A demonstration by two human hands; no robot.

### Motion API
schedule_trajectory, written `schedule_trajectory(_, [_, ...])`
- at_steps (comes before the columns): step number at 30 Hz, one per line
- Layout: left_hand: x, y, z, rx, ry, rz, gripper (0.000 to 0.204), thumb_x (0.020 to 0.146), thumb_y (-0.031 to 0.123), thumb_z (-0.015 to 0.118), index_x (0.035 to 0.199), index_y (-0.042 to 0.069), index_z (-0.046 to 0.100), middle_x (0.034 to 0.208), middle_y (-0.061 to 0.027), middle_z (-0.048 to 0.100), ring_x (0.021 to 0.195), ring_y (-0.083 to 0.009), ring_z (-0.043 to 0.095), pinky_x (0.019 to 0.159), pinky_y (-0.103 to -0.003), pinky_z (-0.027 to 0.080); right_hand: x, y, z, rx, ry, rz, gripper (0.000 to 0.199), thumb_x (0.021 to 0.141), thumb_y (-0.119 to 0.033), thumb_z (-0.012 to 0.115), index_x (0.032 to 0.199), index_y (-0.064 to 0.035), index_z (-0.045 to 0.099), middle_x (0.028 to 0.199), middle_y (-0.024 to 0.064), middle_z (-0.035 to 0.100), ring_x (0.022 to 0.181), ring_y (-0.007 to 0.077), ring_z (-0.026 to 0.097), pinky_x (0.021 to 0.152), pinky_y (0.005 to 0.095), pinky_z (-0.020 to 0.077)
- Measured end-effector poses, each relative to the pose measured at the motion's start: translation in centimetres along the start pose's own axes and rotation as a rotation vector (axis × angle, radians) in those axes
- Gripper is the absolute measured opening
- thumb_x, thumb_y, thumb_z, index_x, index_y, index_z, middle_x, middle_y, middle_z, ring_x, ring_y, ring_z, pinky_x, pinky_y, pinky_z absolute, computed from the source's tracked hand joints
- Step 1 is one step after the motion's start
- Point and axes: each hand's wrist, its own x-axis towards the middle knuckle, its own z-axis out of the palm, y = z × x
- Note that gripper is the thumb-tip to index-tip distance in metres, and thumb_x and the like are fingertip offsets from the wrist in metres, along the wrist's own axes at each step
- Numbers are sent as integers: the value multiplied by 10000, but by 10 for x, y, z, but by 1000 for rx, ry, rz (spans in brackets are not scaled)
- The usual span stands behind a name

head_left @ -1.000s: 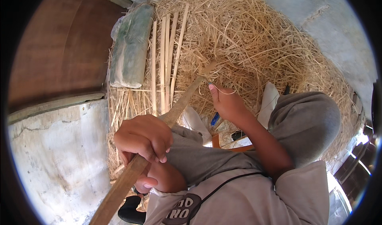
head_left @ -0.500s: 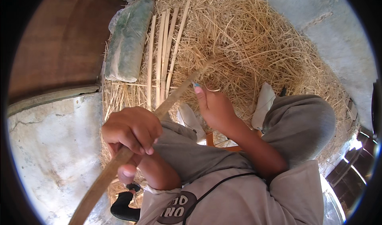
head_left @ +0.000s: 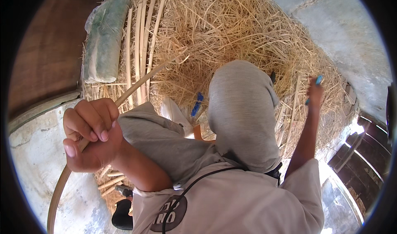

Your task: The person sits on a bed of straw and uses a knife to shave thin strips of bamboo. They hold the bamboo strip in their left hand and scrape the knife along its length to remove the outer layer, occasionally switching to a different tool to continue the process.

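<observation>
My left hand (head_left: 93, 130) is closed around a long bamboo strip (head_left: 142, 80), which runs from the lower left up toward the shavings. Its lower end bends down past the wall side. Out at the far right, over the shavings, my right hand (head_left: 315, 94) is closed on a small blue-handled knife (head_left: 319, 80). Blue shows on both sides of the fist; the blade cannot be made out. Between my legs, a blue object (head_left: 197, 104) lies on the shavings.
Pale shavings (head_left: 231, 27) cover the floor. Several cut strips (head_left: 142, 43) lie side by side beside a green, plastic-wrapped roll (head_left: 106, 39). More strips (head_left: 294, 110) lie near my right arm. Concrete walls (head_left: 331, 27) and a brown panel (head_left: 45, 43) border the space. Another person's dark sleeve (head_left: 123, 215) shows lower left.
My right hand has swung away from the strip to the far right with the knife. My left hand and the strip have shifted left. My right knee has moved inward, and the view has shifted.
</observation>
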Motion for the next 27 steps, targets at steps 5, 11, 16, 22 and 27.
schedule_trajectory(5, [-9, 4, 0, 21, -18, -2, 413, 950, 453, 572, 747, 117, 443, 646, -31, 476, 491, -100, 318, 513, -293, 283, -41, 133, 128, -341, -242, 28, 536, 890, -549, 643, 910, -33, 787, 795, 240, 719, 812, 440, 708, 750, 507, 537])
schedule_trajectory(11, [-7, 1, 8, 45, 23, -12, 408, 916, 442, 597, 707, 134, 429, 617, -16, 454, 475, -89, 293, 510, -284, 283, -85, 142, 154, -189, -174, 28, 543, 847, -499, 757, 835, 40, 695, 814, 277, 698, 858, 458, 693, 787, 541, 519])
schedule_trajectory(16, [-12, 4, 13, 104, 24, -50, 402, 910, 426, 605, 694, 141, 421, 612, -13, 441, 472, -83, 282, 517, -280, 294, -96, 19, 128, -429, -185, -481, 272, 871, -227, 698, 1048, -24, 658, 1097, 205, 648, 983, 423, 646, 802, 524, 513])
schedule_trajectory(22, [-6, 2, 14, 39, -40, -32, 378, 925, 396, 603, 746, 97, 457, 665, -45, 484, 504, -101, 333, 527, -309, 308, -19, 49, 142, -516, -620, -713, 475, 796, -92, 691, 1263, -73, 610, 1209, 201, 606, 1218, 380, 555, 973, 449, 513])
schedule_trajectory(27, [-10, 2, 12, 49, -32, -24, 383, 920, 397, 611, 741, 94, 460, 663, -45, 488, 501, -106, 346, 529, -310, 340, -13, 44, 142, -949, -487, -1124, 415, 774, -54, 695, 1188, -75, 675, 1312, 149, 598, 1340, 303, 472, 1078, 437, 467])
